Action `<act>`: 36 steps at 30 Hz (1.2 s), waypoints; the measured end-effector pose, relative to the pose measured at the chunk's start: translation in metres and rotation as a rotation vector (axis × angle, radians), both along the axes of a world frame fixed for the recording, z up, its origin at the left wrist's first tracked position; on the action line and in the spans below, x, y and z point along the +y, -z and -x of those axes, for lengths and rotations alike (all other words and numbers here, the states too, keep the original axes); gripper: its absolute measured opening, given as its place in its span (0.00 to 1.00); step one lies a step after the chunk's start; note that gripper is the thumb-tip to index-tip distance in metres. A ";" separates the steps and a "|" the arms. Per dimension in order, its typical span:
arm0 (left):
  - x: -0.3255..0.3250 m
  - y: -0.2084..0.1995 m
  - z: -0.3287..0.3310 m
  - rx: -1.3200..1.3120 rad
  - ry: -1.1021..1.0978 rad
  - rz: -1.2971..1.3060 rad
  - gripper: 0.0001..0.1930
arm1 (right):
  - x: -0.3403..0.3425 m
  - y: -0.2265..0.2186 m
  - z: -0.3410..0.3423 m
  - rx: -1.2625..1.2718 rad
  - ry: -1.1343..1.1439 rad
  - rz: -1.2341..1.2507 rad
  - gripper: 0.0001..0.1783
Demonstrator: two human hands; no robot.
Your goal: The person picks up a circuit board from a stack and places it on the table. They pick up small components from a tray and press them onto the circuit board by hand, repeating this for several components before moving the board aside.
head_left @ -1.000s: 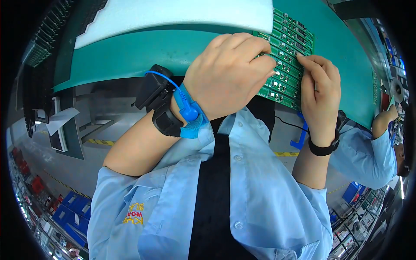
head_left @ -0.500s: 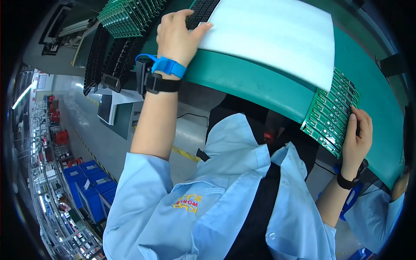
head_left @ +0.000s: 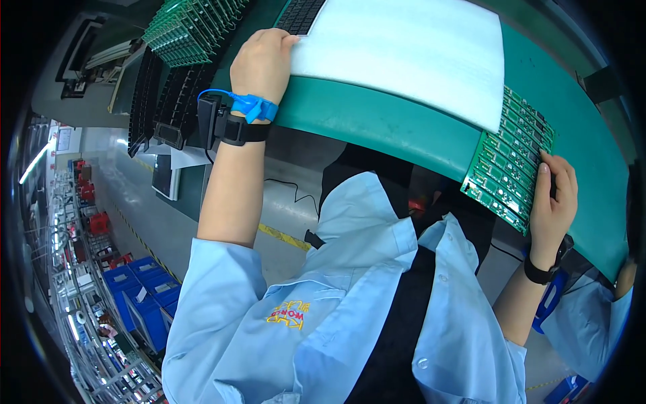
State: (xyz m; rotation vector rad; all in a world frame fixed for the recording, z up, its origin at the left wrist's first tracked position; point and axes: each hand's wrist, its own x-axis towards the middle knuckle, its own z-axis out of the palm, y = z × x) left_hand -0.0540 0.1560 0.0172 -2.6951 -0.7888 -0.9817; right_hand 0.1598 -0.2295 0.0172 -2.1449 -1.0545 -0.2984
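Note:
A white foam sheet (head_left: pixel 404 57) lies across the green-topped bench, over part of a dark gridded panel or tray (head_left: pixel 301 16). My left hand (head_left: pixel 262 66) is closed at the sheet's near left corner, its thumb and fingers together there; what is under the fingers is partly hidden. In my right hand (head_left: pixel 556 195) is the right edge of a green circuit board panel (head_left: pixel 501 178), made of several repeated strips with small parts. The panel's near end juts past the bench edge, and its far left part meets the foam sheet's right corner.
Several green circuit boards (head_left: pixel 192 30) stand upright in a black rack (head_left: pixel 176 101) at the far left. A blue strap (head_left: pixel 256 108) with a cord circles my left wrist. Blue bins (head_left: pixel 141 286) stand on the floor at left. Another person's light blue sleeve (head_left: pixel 589 330) is at right.
My left hand has moved left and a little nearer, its fingers drawing together at the foam corner. The sheet and the circuit board panel appear slightly farther left and up; my right hand keeps its hold.

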 end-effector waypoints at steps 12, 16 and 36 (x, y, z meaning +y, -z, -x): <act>-0.077 -0.029 -0.008 -0.466 0.335 1.095 0.07 | 0.000 -0.001 0.005 0.053 -0.013 -0.080 0.09; -0.136 -0.030 -0.019 -0.403 0.552 1.223 0.09 | -0.001 -0.009 0.013 0.079 -0.015 -0.168 0.09; -0.212 -0.018 -0.061 -0.060 0.830 1.119 0.07 | -0.006 -0.027 0.028 -0.089 -0.200 -0.084 0.13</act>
